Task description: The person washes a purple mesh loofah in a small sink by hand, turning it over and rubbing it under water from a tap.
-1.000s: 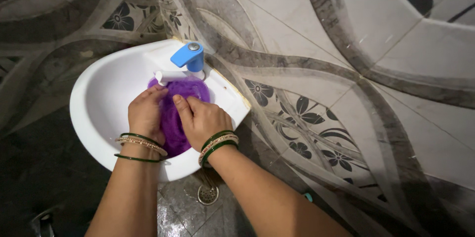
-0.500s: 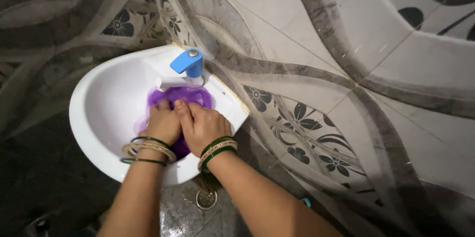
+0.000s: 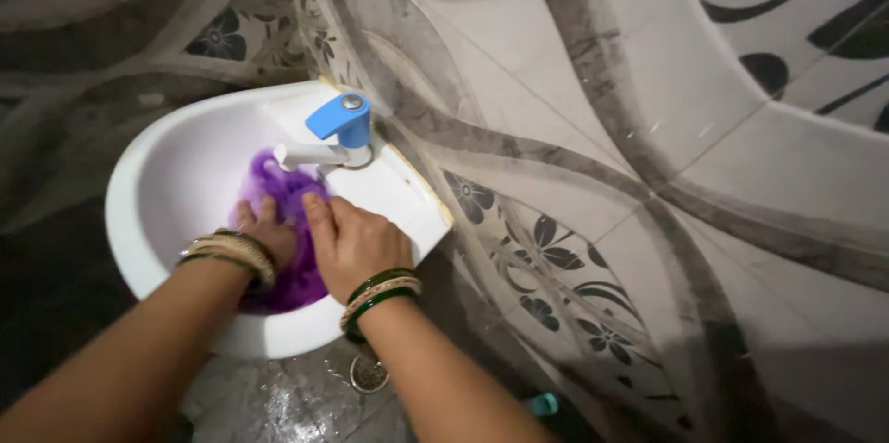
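Note:
A purple cloth lies bunched in a white wall-mounted basin, under a white tap with a blue handle. My left hand presses down on the cloth, fingers curled into it. My right hand grips the cloth's right side near the basin's rim, fingers closed over the fabric. Both wrists wear green and gold bangles. Part of the cloth is hidden under my hands.
Patterned grey and white tiles cover the wall to the right. Below the basin the floor is wet, with a round metal drain. A small teal object lies at the wall's foot.
My hands have shifted toward the basin's near side while kneading the cloth. More purple fabric shows under the tap. The view has moved closer to the basin.

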